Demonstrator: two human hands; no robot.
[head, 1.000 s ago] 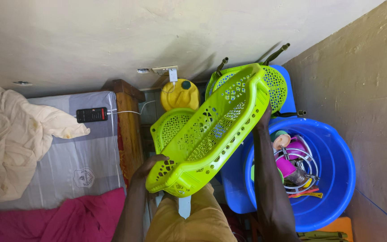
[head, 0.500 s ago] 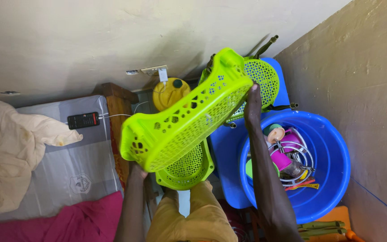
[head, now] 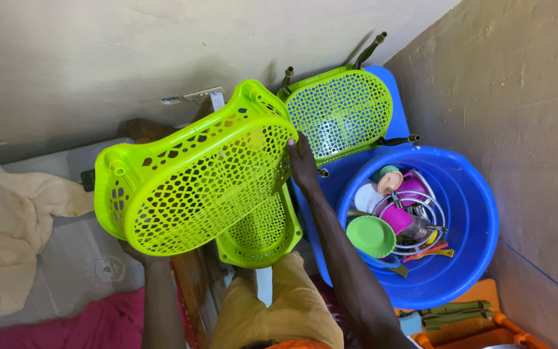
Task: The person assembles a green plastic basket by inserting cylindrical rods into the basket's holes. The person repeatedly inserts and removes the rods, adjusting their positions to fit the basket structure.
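Both my hands hold up a lime-green perforated plastic basket, turned so its underside faces me. My left hand grips its lower left end from beneath. My right hand presses on its right end. A second green basket tray lies below it, partly hidden. A third green tray with dark legs leans by the wall on a blue surface.
A big blue tub at the right holds cups, a green plate and utensils. A cream cloth lies on a grey surface at the left, above a pink fabric. An orange rack sits at the bottom right. Walls stand close behind and to the right.
The held basket has rolled over and shifted left, its open side turning away until the underside faces me. My view has tipped down, hiding the yellow container behind the basket.
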